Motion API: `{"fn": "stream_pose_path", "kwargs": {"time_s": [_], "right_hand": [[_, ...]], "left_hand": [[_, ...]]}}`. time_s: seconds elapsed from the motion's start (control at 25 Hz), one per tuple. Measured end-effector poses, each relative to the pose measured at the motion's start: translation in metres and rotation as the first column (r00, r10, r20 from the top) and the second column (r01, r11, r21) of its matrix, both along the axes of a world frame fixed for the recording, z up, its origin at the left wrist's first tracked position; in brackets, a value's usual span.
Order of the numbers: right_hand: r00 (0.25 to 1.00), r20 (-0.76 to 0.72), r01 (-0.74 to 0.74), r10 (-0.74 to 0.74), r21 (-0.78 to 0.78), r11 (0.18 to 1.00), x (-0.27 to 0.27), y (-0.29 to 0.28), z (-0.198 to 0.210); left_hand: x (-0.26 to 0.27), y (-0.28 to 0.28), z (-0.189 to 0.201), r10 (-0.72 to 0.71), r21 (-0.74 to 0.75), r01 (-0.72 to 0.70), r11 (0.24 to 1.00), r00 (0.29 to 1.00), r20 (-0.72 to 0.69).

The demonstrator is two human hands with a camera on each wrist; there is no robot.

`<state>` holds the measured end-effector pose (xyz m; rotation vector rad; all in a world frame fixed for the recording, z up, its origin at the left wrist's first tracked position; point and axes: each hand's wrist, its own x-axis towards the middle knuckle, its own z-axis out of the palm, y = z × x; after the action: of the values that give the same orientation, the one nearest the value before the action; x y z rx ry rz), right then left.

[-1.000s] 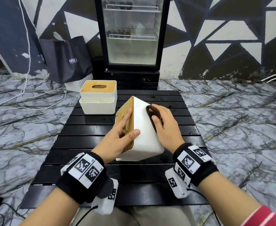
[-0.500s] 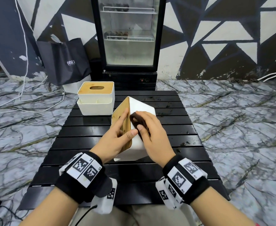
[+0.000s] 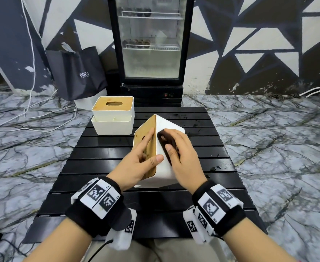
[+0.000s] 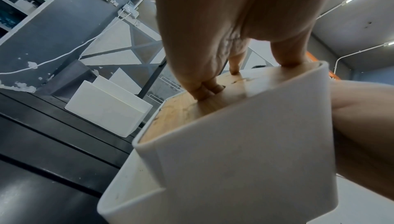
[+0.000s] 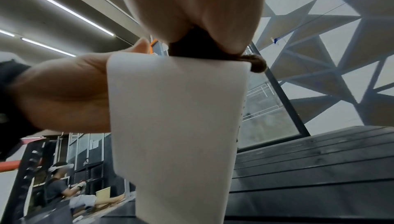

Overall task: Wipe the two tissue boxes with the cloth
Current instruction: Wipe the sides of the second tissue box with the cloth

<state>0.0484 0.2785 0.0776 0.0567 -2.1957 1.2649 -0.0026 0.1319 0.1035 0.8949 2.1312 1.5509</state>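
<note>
Head view: left hand (image 3: 136, 165) grips the tilted box (image 3: 165, 167) on the tabletop (image 3: 202, 214), right hand (image 3: 182, 157) presses a cloth (image 3: 164, 140) to its white side, second box (image 3: 114, 116) behind; left wrist: fingers (image 4: 204, 91) on the wooden lid; right wrist: cloth (image 5: 255, 64) at the box's top edge.

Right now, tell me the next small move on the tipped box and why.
Probably drag the dark cloth down the white side toward you. The right hand presses it near the top of the tipped tissue box, the left hand braces the wooden lid, and bare white side remains below.
</note>
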Motion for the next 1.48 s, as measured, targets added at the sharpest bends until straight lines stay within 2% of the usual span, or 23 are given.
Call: {"fn": "stream_pose_path", "kwargs": {"time_s": [0.16,0.32,0.6,0.8,0.96,1.04,1.2,1.32,1.48], "right_hand": [[1.0,-0.017,0.003,-0.003,0.003,1.0,0.009,-0.008,-0.01],[0.999,-0.05,-0.009,0.011,0.039,0.999,0.0,-0.004,0.004],[0.996,-0.044,0.074,-0.073,0.04,0.996,-0.003,0.003,0.005],[0.998,-0.053,0.035,-0.032,0.046,0.998,-0.012,0.003,0.017],[1.0,-0.006,-0.016,0.017,0.115,0.993,-0.019,0.014,0.027],[0.998,0.061,-0.032,0.024,0.126,0.992,-0.02,0.02,0.031],[0.985,0.171,0.008,-0.027,0.112,0.994,-0.018,0.034,0.037],[0.974,0.219,0.047,-0.051,0.023,0.999,-0.013,0.039,0.037],[0.98,0.194,0.047,-0.04,-0.035,0.998,0.001,0.035,0.037]], "left_hand": [[0.0,-0.002,-0.002,-0.017,0.028,0.017,0.999,1.0,0.009],[0.001,-0.001,-0.003,-0.039,0.006,0.039,0.999,0.999,0.007],[0.002,-0.001,-0.002,-0.049,0.048,0.048,0.998,0.999,0.023],[0.005,0.0,-0.004,-0.042,0.061,0.041,0.997,0.999,0.01],[0.002,-0.004,-0.005,-0.048,0.053,0.048,0.997,0.999,-0.01],[0.0,-0.008,-0.008,-0.062,0.076,0.06,0.995,0.998,0.025],[0.0,-0.015,-0.006,-0.11,0.118,0.101,0.988,0.991,0.077],[-0.004,-0.022,0.001,-0.115,0.012,0.115,0.993,0.993,0.014],[-0.006,-0.024,0.015,-0.073,-0.12,0.071,0.99,0.997,-0.013]]}}
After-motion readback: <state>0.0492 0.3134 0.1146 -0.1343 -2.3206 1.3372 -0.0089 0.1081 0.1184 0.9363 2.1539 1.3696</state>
